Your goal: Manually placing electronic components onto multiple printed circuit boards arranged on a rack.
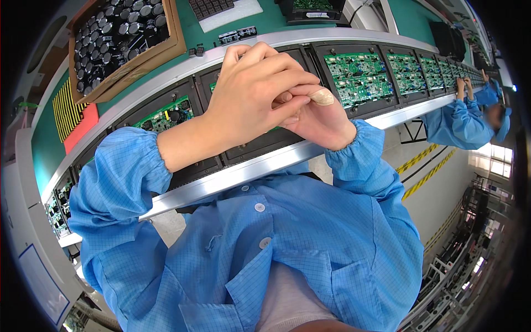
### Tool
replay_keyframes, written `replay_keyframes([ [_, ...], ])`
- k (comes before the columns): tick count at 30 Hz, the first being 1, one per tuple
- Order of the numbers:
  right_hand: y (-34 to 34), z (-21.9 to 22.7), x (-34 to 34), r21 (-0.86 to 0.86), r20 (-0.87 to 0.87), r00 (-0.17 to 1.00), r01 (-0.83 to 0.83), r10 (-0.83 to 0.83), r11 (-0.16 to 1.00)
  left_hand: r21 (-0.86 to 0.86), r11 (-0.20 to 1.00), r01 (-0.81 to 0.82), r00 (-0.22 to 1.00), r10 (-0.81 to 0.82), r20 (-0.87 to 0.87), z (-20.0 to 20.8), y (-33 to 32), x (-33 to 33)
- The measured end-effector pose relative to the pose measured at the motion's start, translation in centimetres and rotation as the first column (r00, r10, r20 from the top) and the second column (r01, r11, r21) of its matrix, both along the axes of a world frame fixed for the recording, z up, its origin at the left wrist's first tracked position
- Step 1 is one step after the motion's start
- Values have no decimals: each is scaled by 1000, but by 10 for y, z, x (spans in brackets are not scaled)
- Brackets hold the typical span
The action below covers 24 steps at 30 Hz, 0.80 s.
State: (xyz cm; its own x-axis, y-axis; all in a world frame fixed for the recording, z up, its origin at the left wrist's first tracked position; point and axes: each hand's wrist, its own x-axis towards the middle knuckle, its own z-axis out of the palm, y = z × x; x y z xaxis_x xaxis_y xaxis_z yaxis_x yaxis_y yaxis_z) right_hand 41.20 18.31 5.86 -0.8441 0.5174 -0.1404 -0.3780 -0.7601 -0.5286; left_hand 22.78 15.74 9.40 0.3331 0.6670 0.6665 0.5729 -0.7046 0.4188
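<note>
My hands meet above the line of circuit boards. My left hand lies across my right hand, its fingers bent and wrapped over the right fingers. A cream, wrinkled finger cot covers a fingertip where the hands meet; which hand that finger belongs to I cannot tell. The right fingers are curled and mostly hidden behind the left ones. Below them, dark trays carry green circuit boards; one circuit board with a yellow part shows beside my left wrist, and another circuit board shows beyond my right hand.
A cardboard box of black cylindrical capacitors stands at the upper left. Several capacitors lie in a row on the green bench beyond the metal rail. At the far right, a co-worker in blue reaches over the same line.
</note>
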Motion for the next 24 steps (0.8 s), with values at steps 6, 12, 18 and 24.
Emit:
replay_keyframes([
  [6, -2, -10, 2, 4, -56, 998, 20, -20, 1000, 79, 997, 7, 996, 0, -89, -2, 5, -4],
  [12, 20, -5, -5, 53, 7, 999, 35, -35, 998, 33, 998, -44, 998, 46, -51, -12, 22, -9],
  [18, 127, -2, -45, 655, 436, 815, 3, -381, 755, 74, 967, -244, 970, 244, 12, -42, 86, -51],
  [24, 233, -53, -117, 912, 43, 605, -349, -795, -216, 191, 742, -642, 683, 668, -297, -95, 173, -105],
])
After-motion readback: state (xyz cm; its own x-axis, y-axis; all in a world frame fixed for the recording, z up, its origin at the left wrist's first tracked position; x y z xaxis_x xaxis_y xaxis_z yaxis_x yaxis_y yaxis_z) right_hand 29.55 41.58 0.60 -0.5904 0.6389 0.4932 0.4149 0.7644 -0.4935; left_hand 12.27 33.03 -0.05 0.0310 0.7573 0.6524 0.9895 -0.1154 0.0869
